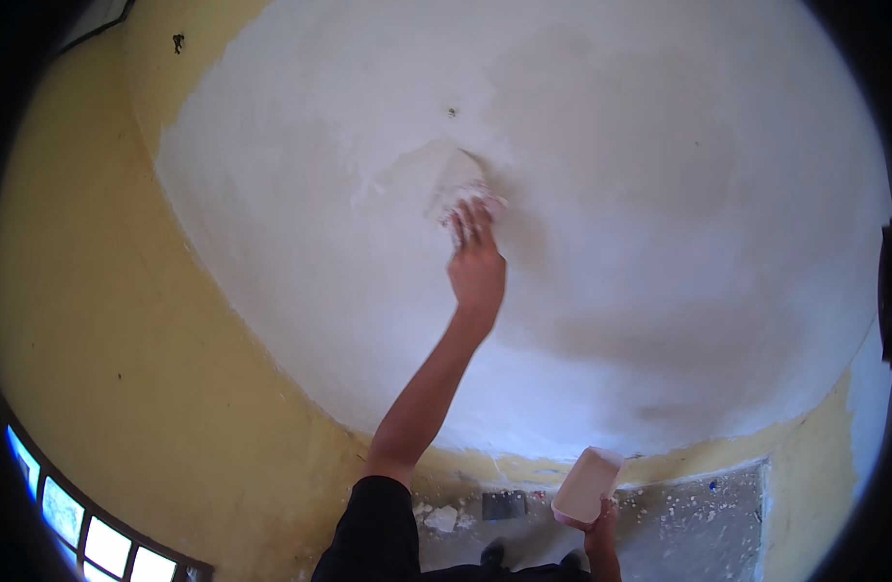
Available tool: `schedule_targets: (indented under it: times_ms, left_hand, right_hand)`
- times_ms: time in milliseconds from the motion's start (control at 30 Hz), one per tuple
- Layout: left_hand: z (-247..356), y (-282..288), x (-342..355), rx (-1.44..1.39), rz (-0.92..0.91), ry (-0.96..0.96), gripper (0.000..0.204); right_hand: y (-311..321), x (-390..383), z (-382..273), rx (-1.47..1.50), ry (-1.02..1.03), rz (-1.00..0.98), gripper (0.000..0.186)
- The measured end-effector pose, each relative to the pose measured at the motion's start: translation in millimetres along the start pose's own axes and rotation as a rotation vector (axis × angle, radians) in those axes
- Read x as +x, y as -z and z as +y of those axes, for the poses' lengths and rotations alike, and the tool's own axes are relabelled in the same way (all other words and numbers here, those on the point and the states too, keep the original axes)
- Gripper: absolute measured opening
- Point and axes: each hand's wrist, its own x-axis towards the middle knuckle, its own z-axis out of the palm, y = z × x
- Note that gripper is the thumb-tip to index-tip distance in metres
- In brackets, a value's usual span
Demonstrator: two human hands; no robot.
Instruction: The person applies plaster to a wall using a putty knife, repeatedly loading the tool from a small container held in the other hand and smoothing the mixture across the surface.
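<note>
Even pressure, overlapping strokes

The left grip [478,272] is clamped on a smeared scraper [459,182] at the wall [611,262]; the right grip [601,535] clamps the tub [568,516] below. A slight, steady scraper tilt should limit ridges.

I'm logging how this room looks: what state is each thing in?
Left hand: closed on the spreader
Spreader: smeared white, held up at the front wall
Right hand: gripping the tub
Tub: open-topped; how full is unclear
Front wall: mostly white, with darker patches and some yellow edges
Left wall: yellow
Floor: spotted with white bits
Window: bright; open or shut unclear
</note>
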Motion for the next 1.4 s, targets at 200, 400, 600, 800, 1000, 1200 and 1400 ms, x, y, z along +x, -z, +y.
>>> schedule_targets:
  times_ms: [200,400,600,800,1000,1200,1400]
  left_hand:
    - [56.8,3.3,-61.5,-0.124,-0.124,-0.239,0.062]
    - [20.8,5.5,-47.1,-0.136,-0.082,-0.030,0.059]
    - [-31.5,-76.8,-39.3,0.070,-0.106,0.034,0.063]
    - [38.0,-64.9,-144.3,-0.090,-0.357,-0.257,0.069]
    - [16.9,-32.0,-140.2,-0.296,-0.198,-0.075,0.065]
    - [-87.7,-33.2,29.1,-0.093,0.272,0.120,0.055]
    - [-98.5,-70.6,54.9,-0.055,0.100,0.174,0.052]
  right_hand:
    - [35.6,19.8,-18.7,-0.112,0.021,0.000,0.043]
    - [35.3,24.2,-42.1,-0.046,-0.044,0.056,0.055]
    - [37.8,32.4,-50.6,-0.063,-0.018,-0.025,0.053]
    - [33.2,38.6,-62.3,-0.091,-0.027,0.026,0.042]
    - [35.3,46.2,-64.6,-0.088,-0.065,0.065,0.037]
    - [30.8,41.7,-66.2,-0.121,0.014,0.037,0.044]
    - [27.9,50.9,-70.0,-0.105,-0.014,0.006,0.046]
